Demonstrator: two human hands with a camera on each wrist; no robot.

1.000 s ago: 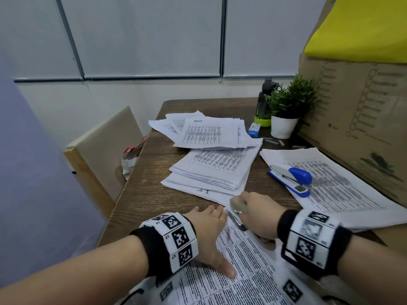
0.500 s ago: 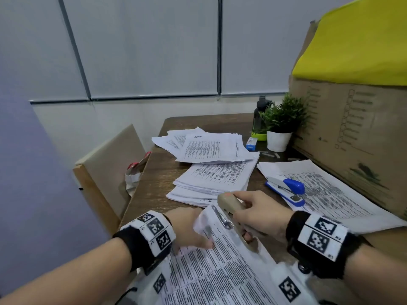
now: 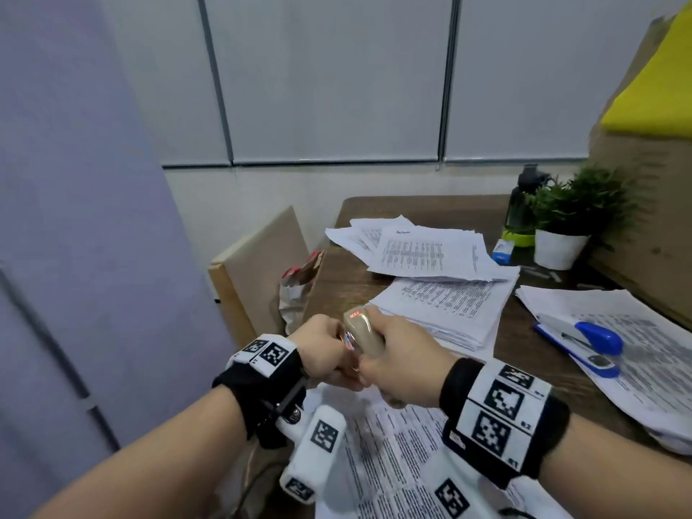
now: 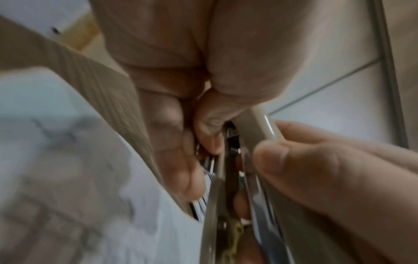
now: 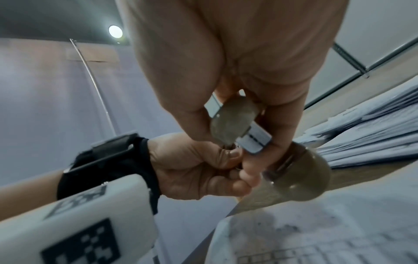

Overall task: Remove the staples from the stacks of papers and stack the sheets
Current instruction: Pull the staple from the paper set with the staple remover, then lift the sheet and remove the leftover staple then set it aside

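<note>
Pale roller blinds back a dark wooden table [image 3: 337, 294] strewn with printed papers. Both hands are raised together above the near sheet of printed paper [image 3: 404, 455] at the table's front edge. The right hand [image 3: 400, 363] has its grip clamped round a beige plastic staple remover with a metal blade [image 3: 365, 333], thumb on one side and fingers on the other. The left hand [image 3: 324, 348] has its fingers curled, the tips pinched in against the tool's metal tip; the left wrist view hints at something small and metallic there, likely a pulled staple, though blur leaves it unsure. Further back lie fanned stacks of printed sheets [image 3: 445, 294], and to the right a blue and white stapler [image 3: 584, 340] rests on another pile of printed sheets [image 3: 636, 354].

The step in hand looks like clearing a staple from the remover. Next would call for dropping it aside, then separating the freed sheets onto a stack.
</note>
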